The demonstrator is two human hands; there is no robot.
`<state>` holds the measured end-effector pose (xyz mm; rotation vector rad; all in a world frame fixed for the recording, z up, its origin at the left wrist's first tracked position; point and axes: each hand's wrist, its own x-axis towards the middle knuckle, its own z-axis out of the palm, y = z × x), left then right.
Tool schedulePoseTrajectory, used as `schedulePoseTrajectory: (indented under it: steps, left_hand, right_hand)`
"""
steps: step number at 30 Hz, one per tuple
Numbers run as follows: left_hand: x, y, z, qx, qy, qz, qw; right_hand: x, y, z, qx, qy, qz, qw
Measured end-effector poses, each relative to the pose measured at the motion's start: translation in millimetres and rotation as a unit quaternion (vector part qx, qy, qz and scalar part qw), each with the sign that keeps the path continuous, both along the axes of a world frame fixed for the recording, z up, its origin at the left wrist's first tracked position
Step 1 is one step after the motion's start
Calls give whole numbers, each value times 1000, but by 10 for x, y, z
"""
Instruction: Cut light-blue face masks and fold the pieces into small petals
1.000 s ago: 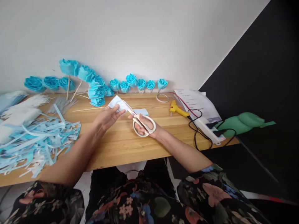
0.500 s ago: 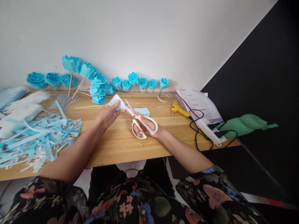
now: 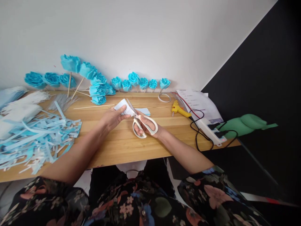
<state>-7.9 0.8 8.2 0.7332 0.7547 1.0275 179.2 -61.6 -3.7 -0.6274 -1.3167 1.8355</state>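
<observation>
My left hand pinches a small pale blue piece of paper between thumb and fingers, above the middle of the table. White-handled scissors sit in my right hand, thumb and fingers through the loops. Their blades point up and away, with the paper at or between them; I cannot tell how far in it reaches. Behind the scissors, more pale blue paper pieces lie on the wooden table, partly hidden by my right hand.
Blue paper flowers on sticks line the wall. Paper strips heap at the left. A tape roll, a yellow glue gun, printed sheets, a white power strip with black cables and a green object are on the right.
My left hand has brought the paper slightly to the right, closer in against the scissors. The scissor blades look more closed than before, while my right hand has stayed nearly in place.
</observation>
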Motion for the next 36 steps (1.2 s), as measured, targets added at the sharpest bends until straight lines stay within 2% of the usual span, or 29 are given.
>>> schedulePoseTrajectory:
  steps: [12,24,29,36]
  left_hand:
    - [3,-12,23,9,-7,2,1000]
    - [4,-11,20,3,-13,3,1000]
    - [-17,20,-11,23,-7,0,1000]
    - [-33,36,-37,74,-1,14,997]
  right_hand:
    - [-34,-27,-34,21,52,-29,998]
    - [-47,-29,-36,17,46,-54,997]
    - [-31,-16,-57,11,29,-58,998]
    - [-22,-19,-8,10,28,-1,1000]
